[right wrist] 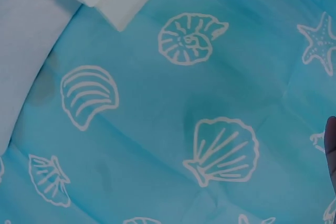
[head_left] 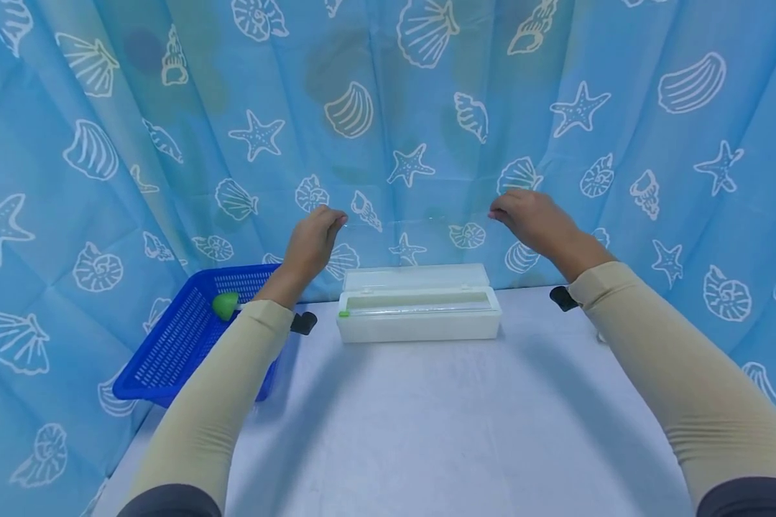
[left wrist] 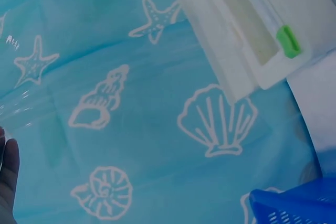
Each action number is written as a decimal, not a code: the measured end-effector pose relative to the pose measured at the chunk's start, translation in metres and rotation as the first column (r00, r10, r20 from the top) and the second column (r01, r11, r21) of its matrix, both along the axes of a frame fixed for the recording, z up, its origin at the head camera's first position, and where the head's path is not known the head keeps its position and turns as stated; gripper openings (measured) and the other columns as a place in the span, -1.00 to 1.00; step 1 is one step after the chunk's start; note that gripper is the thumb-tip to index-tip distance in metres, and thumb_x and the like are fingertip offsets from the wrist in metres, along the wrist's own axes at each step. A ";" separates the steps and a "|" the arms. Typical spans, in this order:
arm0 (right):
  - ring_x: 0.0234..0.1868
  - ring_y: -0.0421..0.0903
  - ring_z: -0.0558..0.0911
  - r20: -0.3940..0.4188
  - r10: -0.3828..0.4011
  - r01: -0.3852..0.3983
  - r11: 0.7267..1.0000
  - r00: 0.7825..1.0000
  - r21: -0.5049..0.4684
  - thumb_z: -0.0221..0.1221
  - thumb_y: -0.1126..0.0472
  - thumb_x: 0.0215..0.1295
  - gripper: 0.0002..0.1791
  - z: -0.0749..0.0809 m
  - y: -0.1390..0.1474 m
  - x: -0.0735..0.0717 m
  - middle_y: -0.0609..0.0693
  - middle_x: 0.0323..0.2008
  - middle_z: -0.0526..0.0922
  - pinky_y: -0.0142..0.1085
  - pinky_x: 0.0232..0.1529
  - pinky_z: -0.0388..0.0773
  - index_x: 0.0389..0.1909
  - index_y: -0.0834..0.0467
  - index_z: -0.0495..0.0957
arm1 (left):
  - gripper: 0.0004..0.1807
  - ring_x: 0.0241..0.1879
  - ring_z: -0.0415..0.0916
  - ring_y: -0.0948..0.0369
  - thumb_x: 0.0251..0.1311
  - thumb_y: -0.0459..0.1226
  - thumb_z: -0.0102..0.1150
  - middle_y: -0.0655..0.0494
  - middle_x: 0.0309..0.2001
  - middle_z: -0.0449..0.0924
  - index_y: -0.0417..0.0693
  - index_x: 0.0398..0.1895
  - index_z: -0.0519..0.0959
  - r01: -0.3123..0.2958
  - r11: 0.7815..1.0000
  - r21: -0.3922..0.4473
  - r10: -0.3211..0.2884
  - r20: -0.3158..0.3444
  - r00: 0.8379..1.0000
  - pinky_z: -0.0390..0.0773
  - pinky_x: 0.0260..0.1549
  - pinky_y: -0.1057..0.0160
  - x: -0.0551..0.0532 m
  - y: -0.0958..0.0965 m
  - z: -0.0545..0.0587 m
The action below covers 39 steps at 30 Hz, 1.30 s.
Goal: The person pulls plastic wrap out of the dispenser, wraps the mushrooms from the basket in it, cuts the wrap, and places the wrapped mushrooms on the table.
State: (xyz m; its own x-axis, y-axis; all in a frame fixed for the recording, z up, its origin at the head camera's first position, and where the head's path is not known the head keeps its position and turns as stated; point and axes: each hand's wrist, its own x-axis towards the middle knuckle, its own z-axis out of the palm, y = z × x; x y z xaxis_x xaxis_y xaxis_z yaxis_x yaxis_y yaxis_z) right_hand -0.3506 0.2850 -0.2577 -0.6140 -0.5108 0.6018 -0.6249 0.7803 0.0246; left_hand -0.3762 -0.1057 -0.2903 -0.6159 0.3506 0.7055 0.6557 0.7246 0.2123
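Note:
Raised in front of the curtain, my left hand [head_left: 312, 240] pinches one end of a sheet of clear plastic wrap [left wrist: 21, 100] between thumb and fingers. The right hand [head_left: 537, 222] pinches its other end. Between them the wrap is stretched and nearly invisible, with small glints showing. Below and between both hands stands a white plastic wrap dispenser [head_left: 420, 329] on the table, its lid [head_left: 417, 276] tipped back. A clear bar runs along its front edge, with a green slider [head_left: 344, 314] at the left end. Only fingertips of each hand appear in the wrist views.
To the left, a blue plastic basket [head_left: 126, 388] stands partly behind the left forearm. A green rounded item [head_left: 225, 305] with a white handle lies in it. The table [head_left: 427, 431] has a white cover. A blue shell-patterned curtain [head_left: 375, 165] hangs right behind the dispenser.

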 end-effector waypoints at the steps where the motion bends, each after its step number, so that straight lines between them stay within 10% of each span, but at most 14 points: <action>1: -0.24 0.05 0.65 -0.014 0.004 -0.004 1.000 1.000 0.000 0.23 0.40 0.28 -0.90 0.001 0.000 0.000 0.11 -0.32 0.61 -0.12 -0.17 0.60 -0.20 0.28 0.62 | -0.69 -0.21 0.51 0.08 0.49 -0.22 -0.10 -0.03 -0.23 0.54 -0.22 -0.03 0.59 0.000 1.000 0.002 0.000 -0.007 1.000 0.55 -0.17 0.18 -0.001 0.000 0.001; 39: -0.26 0.08 0.64 -0.094 -0.005 0.003 1.000 0.996 -0.020 0.25 0.41 0.25 -0.86 0.046 -0.005 0.017 0.13 -0.31 0.62 -0.08 -0.20 0.61 -0.17 0.30 0.66 | -0.70 -0.25 0.52 0.07 0.47 -0.22 -0.06 -0.05 -0.26 0.55 -0.24 -0.11 0.61 0.012 0.999 0.041 -0.006 -0.158 0.987 0.52 -0.23 0.16 0.003 0.000 0.045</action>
State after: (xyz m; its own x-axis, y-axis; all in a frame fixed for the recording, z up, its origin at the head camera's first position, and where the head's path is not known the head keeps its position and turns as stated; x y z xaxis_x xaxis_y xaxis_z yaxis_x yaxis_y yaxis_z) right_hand -0.3340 0.2804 -0.2116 -0.5560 -0.4957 0.6671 -0.6175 0.7837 0.0676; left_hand -0.3733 -0.1061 -0.2451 -0.4928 0.3241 0.8076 0.6899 0.7111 0.1356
